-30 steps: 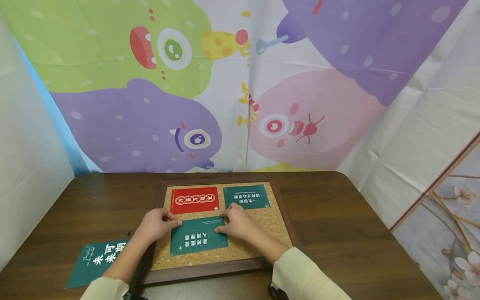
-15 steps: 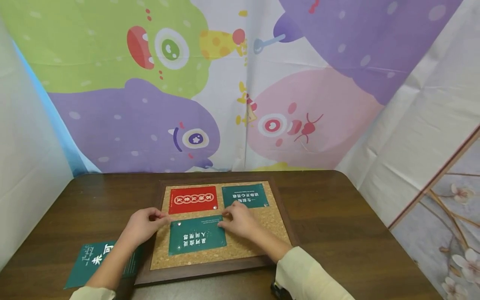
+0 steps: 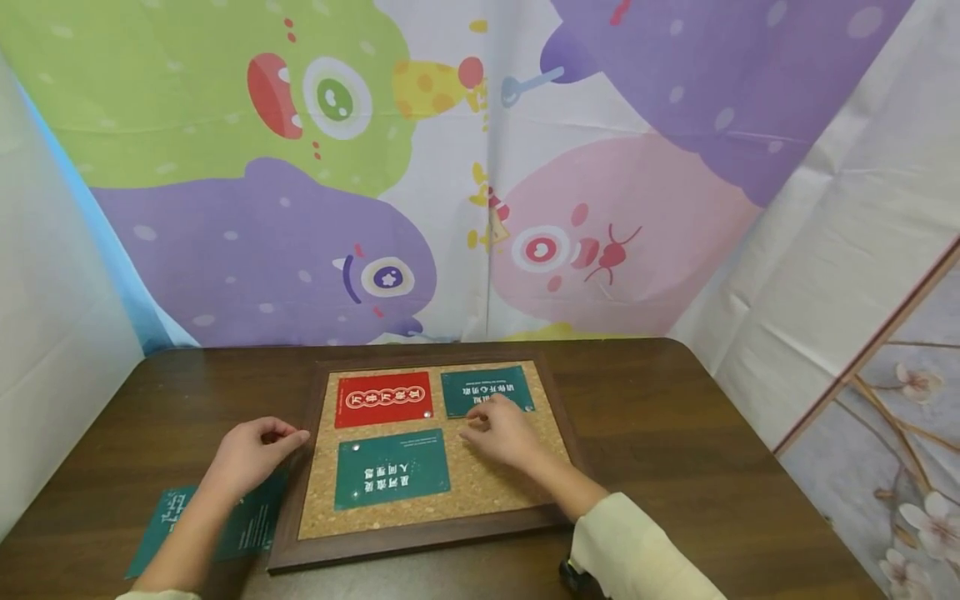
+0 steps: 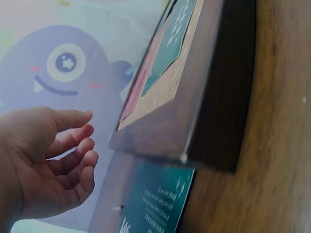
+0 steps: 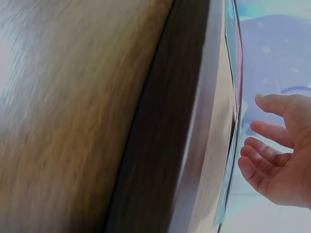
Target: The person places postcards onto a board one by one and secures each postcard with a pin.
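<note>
green card [image 3: 392, 471] lies in front of the red card [image 3: 383, 412] on the corkboard [image 3: 495, 487]; i see left hand [image 3: 249, 458] and right hand [image 3: 506, 433] either side, loosely curled, gripping nothing.

The left hand [image 3: 249, 456] and right hand [image 3: 507, 433] are bare. The right sleeve [image 3: 641, 552] is pale cream and softly creased; I catch a sliver of matching left sleeve [image 3: 159, 596]. A black device [image 3: 582, 581], partly hidden, shows below the right one.
</note>
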{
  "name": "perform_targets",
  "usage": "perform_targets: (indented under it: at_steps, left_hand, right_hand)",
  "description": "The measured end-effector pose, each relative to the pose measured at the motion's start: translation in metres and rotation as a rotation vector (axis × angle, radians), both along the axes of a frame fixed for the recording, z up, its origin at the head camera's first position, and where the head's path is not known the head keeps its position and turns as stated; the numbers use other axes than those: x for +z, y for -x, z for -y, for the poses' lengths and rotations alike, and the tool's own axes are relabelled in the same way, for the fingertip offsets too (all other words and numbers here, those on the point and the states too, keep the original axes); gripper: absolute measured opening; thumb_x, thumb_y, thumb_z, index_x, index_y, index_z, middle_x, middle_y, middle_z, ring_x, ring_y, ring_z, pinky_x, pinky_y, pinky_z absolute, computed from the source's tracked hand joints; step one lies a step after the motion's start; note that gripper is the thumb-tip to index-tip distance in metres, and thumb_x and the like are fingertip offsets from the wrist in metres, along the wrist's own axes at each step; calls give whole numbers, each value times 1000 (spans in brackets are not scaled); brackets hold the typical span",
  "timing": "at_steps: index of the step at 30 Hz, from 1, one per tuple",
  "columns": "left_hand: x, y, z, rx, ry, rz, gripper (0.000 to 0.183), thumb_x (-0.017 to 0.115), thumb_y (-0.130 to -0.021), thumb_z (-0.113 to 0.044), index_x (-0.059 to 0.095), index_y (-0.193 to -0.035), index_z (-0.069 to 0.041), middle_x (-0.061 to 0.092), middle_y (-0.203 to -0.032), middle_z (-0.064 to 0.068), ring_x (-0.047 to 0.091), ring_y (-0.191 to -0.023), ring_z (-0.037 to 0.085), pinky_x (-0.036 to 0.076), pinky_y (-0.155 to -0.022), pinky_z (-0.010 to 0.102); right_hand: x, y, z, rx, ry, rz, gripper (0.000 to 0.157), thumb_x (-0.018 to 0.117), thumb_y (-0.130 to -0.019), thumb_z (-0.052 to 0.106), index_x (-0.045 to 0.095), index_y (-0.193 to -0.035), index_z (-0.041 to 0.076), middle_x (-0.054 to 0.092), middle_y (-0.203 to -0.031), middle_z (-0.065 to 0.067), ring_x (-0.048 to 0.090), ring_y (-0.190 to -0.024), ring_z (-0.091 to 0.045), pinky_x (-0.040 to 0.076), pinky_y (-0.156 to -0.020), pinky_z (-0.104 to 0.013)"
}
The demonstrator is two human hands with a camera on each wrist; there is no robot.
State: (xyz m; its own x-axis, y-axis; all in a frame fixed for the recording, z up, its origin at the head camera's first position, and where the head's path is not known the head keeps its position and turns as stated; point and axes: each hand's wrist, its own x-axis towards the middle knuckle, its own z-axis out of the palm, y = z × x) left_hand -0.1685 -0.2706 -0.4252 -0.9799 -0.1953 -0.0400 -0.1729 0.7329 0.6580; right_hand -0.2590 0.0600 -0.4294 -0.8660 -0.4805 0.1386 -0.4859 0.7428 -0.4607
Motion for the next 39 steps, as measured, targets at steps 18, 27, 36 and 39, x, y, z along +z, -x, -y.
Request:
perform_targets:
  at_steps: [18, 27, 36, 39]
  left_hand:
    - [0, -21, 46, 62, 53, 71, 54, 51, -93, -45, 59, -105, 7, 62, -96, 23, 56, -84, 29, 47, -68, 40]
    - [-5, -31, 65, 84, 61, 132, 64, 51, -91, -52, 57, -108, 9, 60, -99, 27, 55, -87, 33, 47, -71, 44]
    - [-12, -41, 85, 144, 67, 198, 69, 55, -88, -54, 53, -111, 11, 57, -101, 30, 51, -87, 34, 46, -72, 44]
    - [-14, -44, 90, 152, 64, 208, 67, 58, -87, -51, 53, -112, 11, 56, -100, 30, 51, -87, 33, 46, -72, 44]
  right_hand:
    - [6, 12, -55, -170, 31, 19, 30, 71, -82, 28, 71, -103, 7, 62, -93, -4, 61, -80, -16, 52, -70, -33]
    - [3, 14, -73, -242, 16, 25, 34, 70, -83, 32, 70, -104, 5, 59, -90, -7, 57, -80, -18, 48, -67, -33]
    - [-4, 19, -93, -285, 19, 28, 33, 69, -83, 27, 70, -104, 2, 59, -89, -7, 54, -77, -17, 47, -69, -34]
    - [-5, 19, -99, -296, 22, 38, 32, 69, -83, 26, 69, -104, 2, 60, -95, -10, 58, -83, -21, 49, -75, -40]
